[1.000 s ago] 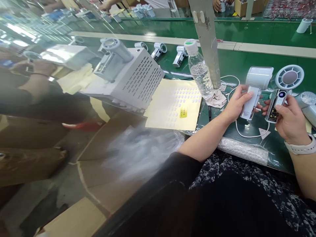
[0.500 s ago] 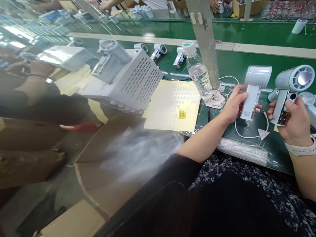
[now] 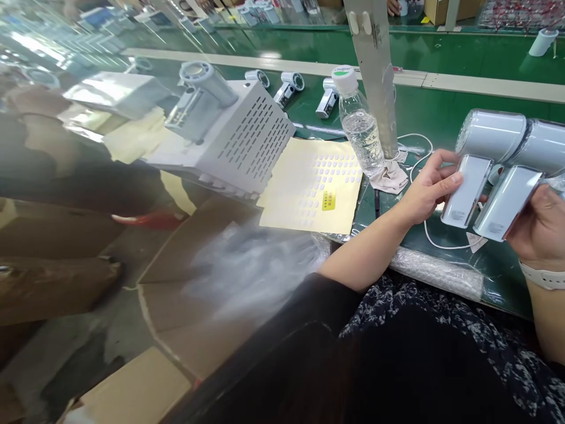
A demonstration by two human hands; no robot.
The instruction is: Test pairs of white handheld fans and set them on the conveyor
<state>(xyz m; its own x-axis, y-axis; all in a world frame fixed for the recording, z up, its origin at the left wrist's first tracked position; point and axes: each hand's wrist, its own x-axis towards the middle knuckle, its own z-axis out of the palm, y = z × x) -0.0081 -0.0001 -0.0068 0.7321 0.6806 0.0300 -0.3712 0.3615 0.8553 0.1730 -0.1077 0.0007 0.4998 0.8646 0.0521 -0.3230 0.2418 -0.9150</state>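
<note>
Handheld fans, two in all, are held just beside each other above the right end of the green tabletop [image 3: 494, 288]. The left fan [image 3: 488, 136] is held by the left hand [image 3: 430, 188], which is half open, its fingers stretched across the handle. The right fan [image 3: 541, 147] is held by the right hand [image 3: 541, 227], which is curled further closed around the lower handle, with a white watch [image 3: 545, 277] worn on the wrist. Three more fans [image 3: 289, 88] stand in a row toward the far edge, and a fourth fan [image 3: 205, 82] rests on a perforated white case [image 3: 247, 135]. One water bottle [image 3: 359, 126], one beige cloth [image 3: 391, 178] and one sticker sheet [image 3: 309, 188] are placed left of the hands. One white cable [image 3: 444, 246] and a strip of bubble wrap [image 3: 436, 272] lie below them, near the near edge.
</note>
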